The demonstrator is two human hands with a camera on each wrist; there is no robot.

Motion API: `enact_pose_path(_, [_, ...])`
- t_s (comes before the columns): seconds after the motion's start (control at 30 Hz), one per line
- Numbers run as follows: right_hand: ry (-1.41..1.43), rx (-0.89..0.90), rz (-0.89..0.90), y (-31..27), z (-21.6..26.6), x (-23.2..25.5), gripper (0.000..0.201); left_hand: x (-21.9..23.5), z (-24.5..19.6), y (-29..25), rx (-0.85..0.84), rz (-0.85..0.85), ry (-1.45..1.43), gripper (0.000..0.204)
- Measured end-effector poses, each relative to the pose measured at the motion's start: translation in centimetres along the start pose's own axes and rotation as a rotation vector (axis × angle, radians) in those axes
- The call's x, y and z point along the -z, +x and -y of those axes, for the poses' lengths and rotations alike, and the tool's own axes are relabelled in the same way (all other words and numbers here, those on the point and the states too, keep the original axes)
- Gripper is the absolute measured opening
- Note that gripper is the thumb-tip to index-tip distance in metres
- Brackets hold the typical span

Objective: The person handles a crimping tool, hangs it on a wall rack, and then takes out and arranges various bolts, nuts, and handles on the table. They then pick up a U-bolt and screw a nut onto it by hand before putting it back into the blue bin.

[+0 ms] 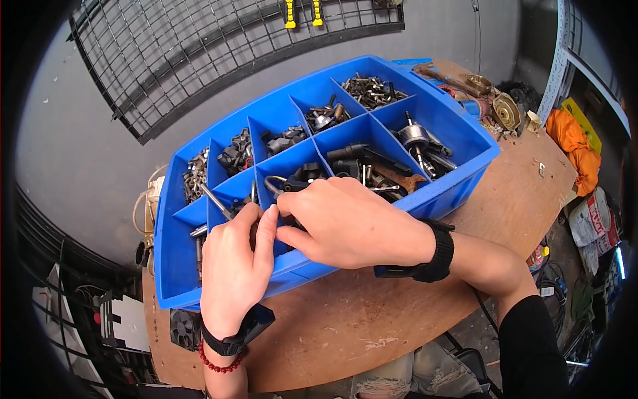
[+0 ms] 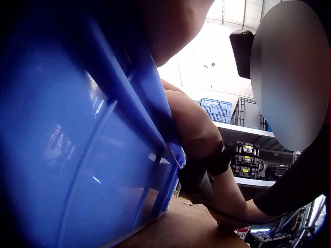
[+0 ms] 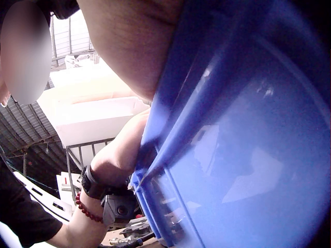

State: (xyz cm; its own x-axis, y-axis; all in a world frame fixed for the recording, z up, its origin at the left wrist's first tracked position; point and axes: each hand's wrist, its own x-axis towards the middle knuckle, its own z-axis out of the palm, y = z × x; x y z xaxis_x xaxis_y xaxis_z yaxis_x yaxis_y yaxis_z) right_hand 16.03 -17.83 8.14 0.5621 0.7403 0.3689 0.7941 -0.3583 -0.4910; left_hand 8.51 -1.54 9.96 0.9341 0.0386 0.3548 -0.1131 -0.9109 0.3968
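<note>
A large blue divided bin (image 1: 458, 193) holds metal parts. Over its front compartments, the left hand (image 1: 232, 266) bends its fingers down, its thumb close to the right hand's fingertips. A silver rod (image 1: 216, 201) slants up from beside the left fingertips; whether they grip it is hidden. The right hand (image 1: 352, 223) reaches across the front rim with bent fingers, beside a curved metal hook (image 1: 271, 182) and black parts (image 1: 309, 173). What its fingertips touch cannot be made out. Both wrist views show mostly the bin's outer wall (image 2: 62, 155) (image 3: 243, 144).
The bin stands on a brown wooden table (image 1: 332, 332). Rusty parts (image 1: 505, 110) lie at the back right, near an orange bag (image 1: 575, 149). A small black fan (image 1: 185, 327) is by the bin's front left corner. Behind is a wire grid (image 1: 219, 46).
</note>
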Motion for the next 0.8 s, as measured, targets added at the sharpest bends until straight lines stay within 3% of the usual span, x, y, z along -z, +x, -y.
enact_pose_path(0.8, [-0.010, -0.004, -0.012, -0.04, -0.05, -0.07, 0.025, -0.13, 0.14, -0.05, -0.002, -0.007, -0.027, 0.040])
